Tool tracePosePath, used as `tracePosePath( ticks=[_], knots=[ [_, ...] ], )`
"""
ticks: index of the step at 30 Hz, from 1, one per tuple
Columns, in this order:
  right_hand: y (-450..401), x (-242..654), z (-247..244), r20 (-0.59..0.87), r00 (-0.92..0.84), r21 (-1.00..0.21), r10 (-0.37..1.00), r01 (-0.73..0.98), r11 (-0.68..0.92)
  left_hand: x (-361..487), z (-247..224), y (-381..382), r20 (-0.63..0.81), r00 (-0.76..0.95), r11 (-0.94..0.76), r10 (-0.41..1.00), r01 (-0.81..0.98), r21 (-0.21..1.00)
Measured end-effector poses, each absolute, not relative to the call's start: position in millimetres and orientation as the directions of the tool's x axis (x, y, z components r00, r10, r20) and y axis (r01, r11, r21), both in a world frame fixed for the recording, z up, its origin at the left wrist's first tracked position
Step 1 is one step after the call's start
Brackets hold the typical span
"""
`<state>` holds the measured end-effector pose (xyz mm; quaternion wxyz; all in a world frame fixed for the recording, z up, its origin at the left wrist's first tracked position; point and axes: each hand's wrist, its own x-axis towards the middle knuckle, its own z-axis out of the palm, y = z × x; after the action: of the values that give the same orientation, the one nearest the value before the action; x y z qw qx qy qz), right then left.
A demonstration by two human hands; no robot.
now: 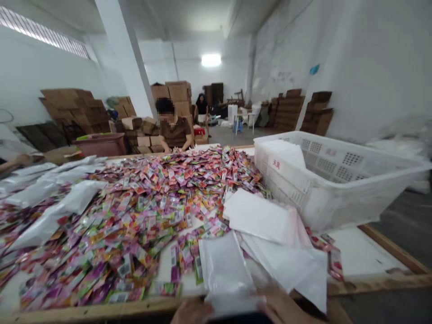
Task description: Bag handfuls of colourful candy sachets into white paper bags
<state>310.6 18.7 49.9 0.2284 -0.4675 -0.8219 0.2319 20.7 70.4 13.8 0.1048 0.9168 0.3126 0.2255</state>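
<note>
At the bottom edge of the head view, my left hand (192,311) and my right hand (280,309) appear to grip the lower edge of a clear plastic bag (226,270). The hands are only partly in view. A dark object (238,318) is cut off by the frame between them. Just beyond the bag lies a loose pile of white plastic bags (259,217). A wide heap of small pink, red and green printed sachets (151,211) covers the table to the left. Several sachets (332,258) also lie right of the white bags.
A large white perforated plastic crate (337,180) stands at the table's far right. The table has a wooden edge (381,281). A co-worker (173,128) works at the far side. Another person (201,110) stands farther back. Stacked cardboard boxes (74,110) line the walls.
</note>
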Motion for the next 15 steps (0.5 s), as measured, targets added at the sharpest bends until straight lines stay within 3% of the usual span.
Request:
tracePosePath(
  ticks=[2,5,9,15],
  knots=[
    [18.2,298.6,62.7,0.037,-0.245,-0.614,0.969,0.759,0.215,21.8,28.3,49.4,0.309,0.593,-0.662,0.744,0.593,0.458],
    [27.8,284.5,74.0,-0.062,-0.167,-0.656,0.984,0.750,0.086,32.3,49.8,39.9,0.182,0.383,-0.409,0.906,0.679,0.609],
    [45.0,278.5,78.1,-0.111,-0.071,-0.682,0.991,0.731,-0.024,48.2,59.7,52.8,0.001,0.218,-0.166,0.976,0.740,0.652],
    [58.3,272.7,82.2,-0.242,0.040,-0.618,0.970,0.764,-0.185,54.9,58.7,59.8,-0.074,0.087,-0.017,0.993,0.750,0.661]
  ],
)
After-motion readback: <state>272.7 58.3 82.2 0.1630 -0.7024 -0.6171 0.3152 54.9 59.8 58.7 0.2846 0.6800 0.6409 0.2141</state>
